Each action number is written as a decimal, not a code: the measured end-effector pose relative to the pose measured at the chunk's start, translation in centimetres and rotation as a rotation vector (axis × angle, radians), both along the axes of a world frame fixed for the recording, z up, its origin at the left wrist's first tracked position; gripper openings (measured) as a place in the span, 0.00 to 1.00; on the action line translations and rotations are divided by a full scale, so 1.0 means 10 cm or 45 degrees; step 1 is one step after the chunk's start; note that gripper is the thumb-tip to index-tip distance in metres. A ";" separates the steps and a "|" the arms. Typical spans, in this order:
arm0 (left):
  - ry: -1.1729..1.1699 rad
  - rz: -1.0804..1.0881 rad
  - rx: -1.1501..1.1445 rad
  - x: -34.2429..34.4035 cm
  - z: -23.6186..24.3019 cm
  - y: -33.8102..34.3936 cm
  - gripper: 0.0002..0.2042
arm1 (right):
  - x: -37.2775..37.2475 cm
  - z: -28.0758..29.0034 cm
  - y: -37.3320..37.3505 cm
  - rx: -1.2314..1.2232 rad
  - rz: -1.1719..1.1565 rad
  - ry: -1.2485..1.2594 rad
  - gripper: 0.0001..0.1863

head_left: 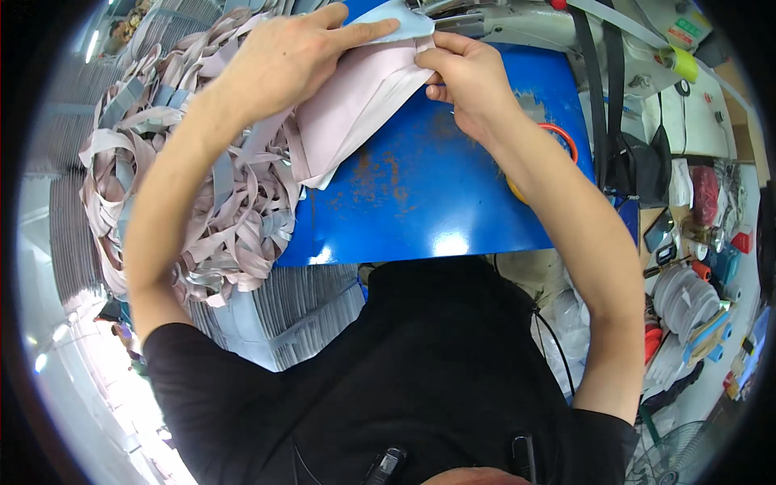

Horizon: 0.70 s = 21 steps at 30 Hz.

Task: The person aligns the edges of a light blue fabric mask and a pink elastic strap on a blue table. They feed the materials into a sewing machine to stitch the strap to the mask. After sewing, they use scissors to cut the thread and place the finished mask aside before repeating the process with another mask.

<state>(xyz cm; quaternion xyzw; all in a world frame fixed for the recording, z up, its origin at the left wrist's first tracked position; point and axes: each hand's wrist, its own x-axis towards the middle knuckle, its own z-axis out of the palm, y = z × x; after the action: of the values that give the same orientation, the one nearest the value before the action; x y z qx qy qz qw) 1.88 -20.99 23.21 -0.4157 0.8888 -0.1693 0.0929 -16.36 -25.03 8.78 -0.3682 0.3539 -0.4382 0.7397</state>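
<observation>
A pale pink fabric piece [360, 105] with a light blue piece [404, 23] at its far end lies over the blue tabletop [453, 186]. My right hand [473, 77] pinches its right edge between thumb and fingers. My left hand [303, 52] rests on the cloth from the left, index finger stretched out along the light blue part. Its other fingers are partly hidden. Scissors [570, 141] with red and yellow handle loops lie partly beneath my right forearm.
A big tangled heap of pink and grey fabric strips [218, 218] covers the left side. Beyond my hands is a sewing machine [533, 24]. Stacked grey pieces [303, 307] stand below the table edge. Plastic lids [685, 299] and tools crowd the right.
</observation>
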 end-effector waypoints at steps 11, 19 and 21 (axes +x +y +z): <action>-0.449 -0.149 0.185 -0.03 0.30 -0.21 0.21 | 0.05 0.04 -0.03 0.034 -0.044 -0.053 0.18; -0.267 -0.090 0.088 -0.23 0.16 -0.12 0.12 | 0.11 -0.01 -0.07 0.037 -0.094 -0.099 0.16; -0.268 0.005 0.083 -0.34 0.01 -0.08 0.11 | 0.10 -0.03 -0.07 0.042 -0.123 -0.111 0.16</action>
<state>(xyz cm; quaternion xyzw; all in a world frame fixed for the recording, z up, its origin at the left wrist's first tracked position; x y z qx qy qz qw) -1.48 -21.82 23.29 -0.3942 0.8783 -0.1826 0.1995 -15.39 -25.73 8.45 -0.3191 0.3460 -0.4832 0.7382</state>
